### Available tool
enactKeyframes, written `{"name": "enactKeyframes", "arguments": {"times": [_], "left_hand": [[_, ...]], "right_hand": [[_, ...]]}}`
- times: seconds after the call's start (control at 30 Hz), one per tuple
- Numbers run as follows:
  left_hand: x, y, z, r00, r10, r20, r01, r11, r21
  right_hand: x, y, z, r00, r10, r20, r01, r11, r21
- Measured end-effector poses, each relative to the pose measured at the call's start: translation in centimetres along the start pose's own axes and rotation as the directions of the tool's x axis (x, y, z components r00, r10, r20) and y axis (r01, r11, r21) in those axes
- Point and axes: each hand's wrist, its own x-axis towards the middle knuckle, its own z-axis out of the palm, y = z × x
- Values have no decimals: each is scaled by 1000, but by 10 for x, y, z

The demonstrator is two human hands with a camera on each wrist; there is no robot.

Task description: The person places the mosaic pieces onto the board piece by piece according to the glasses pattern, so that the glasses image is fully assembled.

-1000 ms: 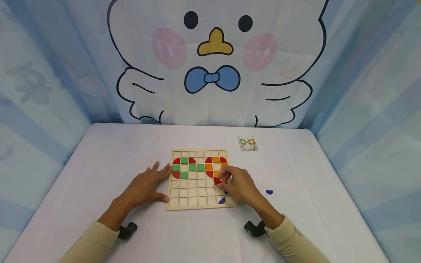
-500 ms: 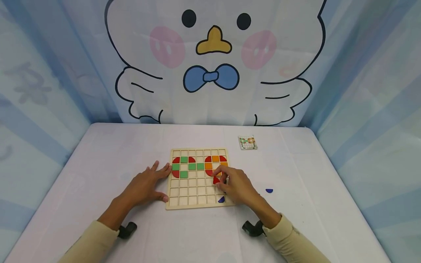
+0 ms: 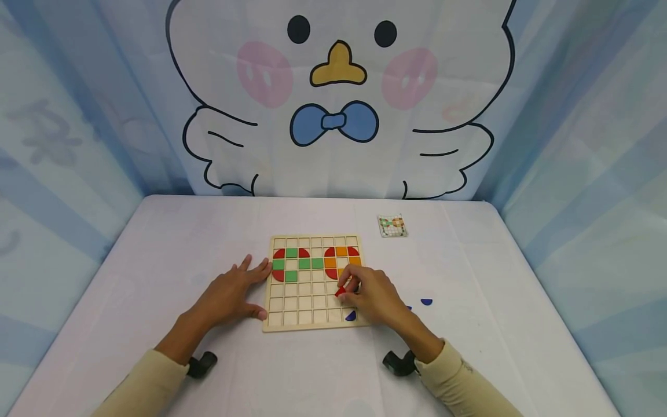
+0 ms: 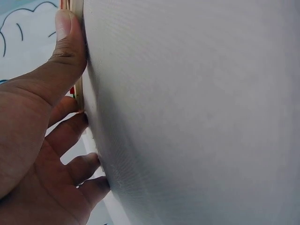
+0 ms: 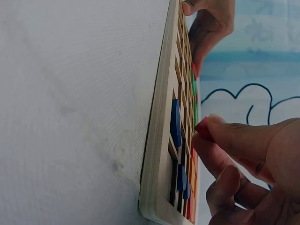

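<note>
A wooden grid board (image 3: pixel 304 304) lies on the table with red, green and orange pieces set in its upper cells. Along its left edge rests my left hand (image 3: pixel 229 298), fingers spread and thumb against the lower side. My right hand (image 3: pixel 377 295) is over the board's right part. Thumb and fingertips pinch a small red piece (image 3: pixel 340 292), which the right wrist view shows raised off the grid. Below that hand a blue piece (image 3: pixel 351 315) lies on the lower right cells. More blue pieces (image 5: pixel 175 123) show in the right wrist view; my hand hides some cells in the head view.
Right of the board, a blue half-round piece (image 3: pixel 426 302) lies on the white table, with another blue bit partly hidden by my right wrist. A small pattern card (image 3: pixel 393 226) lies at the back right. A printed curtain (image 3: pixel 333 162) stands behind the table.
My right hand has shifted slightly left, and the red piece between its fingertips has turned and moved a little down and left. My left hand stays at the board's edge.
</note>
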Motion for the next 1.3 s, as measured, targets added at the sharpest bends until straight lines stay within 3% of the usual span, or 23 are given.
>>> {"name": "enactKeyframes", "arguments": {"times": [0.33, 1.3], "left_hand": [[-1, 0, 0, 1000, -1, -2, 1, 1000, -4], [0, -1, 0, 1000, 5, -7, -5, 1000, -12]], "right_hand": [[2, 1, -1, 1000, 4, -28, -5, 1000, -19], [0, 4, -1, 999, 50, -15, -50, 998, -28]]}}
